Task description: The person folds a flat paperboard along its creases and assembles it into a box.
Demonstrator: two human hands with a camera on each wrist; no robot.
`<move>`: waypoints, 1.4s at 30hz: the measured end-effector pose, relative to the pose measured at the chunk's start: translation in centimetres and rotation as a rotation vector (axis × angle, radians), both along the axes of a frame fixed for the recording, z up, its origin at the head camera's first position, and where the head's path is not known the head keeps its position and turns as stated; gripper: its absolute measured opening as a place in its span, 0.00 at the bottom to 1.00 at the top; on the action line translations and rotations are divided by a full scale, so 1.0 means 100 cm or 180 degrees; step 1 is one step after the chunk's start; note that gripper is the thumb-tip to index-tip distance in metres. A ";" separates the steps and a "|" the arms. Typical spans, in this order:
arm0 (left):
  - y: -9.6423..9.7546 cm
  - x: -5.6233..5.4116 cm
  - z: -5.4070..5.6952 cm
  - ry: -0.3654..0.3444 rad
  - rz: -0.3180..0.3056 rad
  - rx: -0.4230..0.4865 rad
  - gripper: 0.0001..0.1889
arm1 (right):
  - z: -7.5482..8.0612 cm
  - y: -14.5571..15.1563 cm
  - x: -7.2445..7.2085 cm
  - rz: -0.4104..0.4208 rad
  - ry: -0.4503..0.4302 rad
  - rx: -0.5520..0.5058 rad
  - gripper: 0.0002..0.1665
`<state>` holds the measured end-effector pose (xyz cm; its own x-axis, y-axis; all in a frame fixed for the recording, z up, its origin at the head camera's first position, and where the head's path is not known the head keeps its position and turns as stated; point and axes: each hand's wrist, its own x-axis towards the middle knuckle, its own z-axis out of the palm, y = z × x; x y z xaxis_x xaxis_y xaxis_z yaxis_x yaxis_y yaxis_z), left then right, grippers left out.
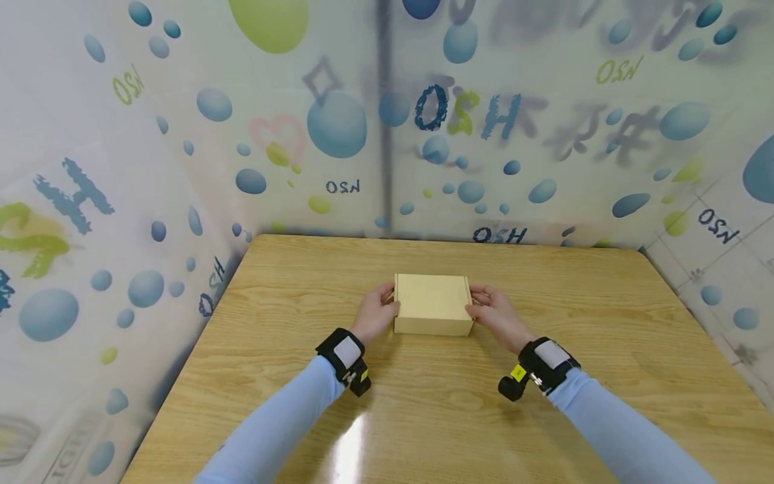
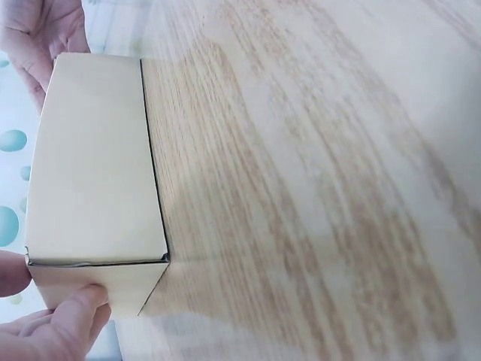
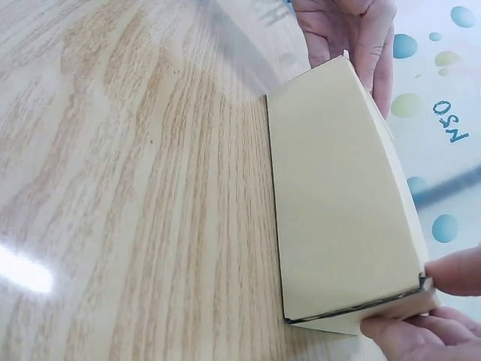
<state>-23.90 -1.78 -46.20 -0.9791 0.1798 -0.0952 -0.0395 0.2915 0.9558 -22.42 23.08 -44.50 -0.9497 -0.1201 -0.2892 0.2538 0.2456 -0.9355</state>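
A closed, pale tan cardboard box (image 1: 432, 296) sits on the wooden table, its long side toward me. My left hand (image 1: 375, 313) holds the box's left end, thumb near the top edge and fingers bent against the end panel. At the opposite end, my right hand (image 1: 498, 316) grips it in much the same way. Close up in the left wrist view, fingertips (image 2: 92, 295) press the box's short end. The right wrist view shows the front panel of the box (image 3: 342, 195) and the right fingertips (image 3: 376, 328) at its near corner. Whatever the box contains is hidden.
The wood-grain table (image 1: 290, 269) stretches around the box on all sides. Behind it and to both sides hang pale printed curtains (image 1: 338, 208) with blue and green dots. Each wrist carries a black strap (image 1: 341, 353) with a small camera.
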 end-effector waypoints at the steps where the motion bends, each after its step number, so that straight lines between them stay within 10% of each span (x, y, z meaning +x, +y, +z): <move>1: 0.000 -0.001 0.000 0.0004 -0.0006 -0.0012 0.28 | 0.000 0.000 -0.001 -0.0011 0.0002 0.0014 0.36; 31: 0.003 -0.002 0.004 0.0059 -0.0043 -0.0102 0.27 | 0.012 0.003 -0.001 -0.0018 0.0239 0.0456 0.38; 42: -0.019 -0.012 0.019 0.1146 -0.0314 -0.1437 0.29 | 0.017 0.029 -0.005 0.0079 0.1540 0.1839 0.36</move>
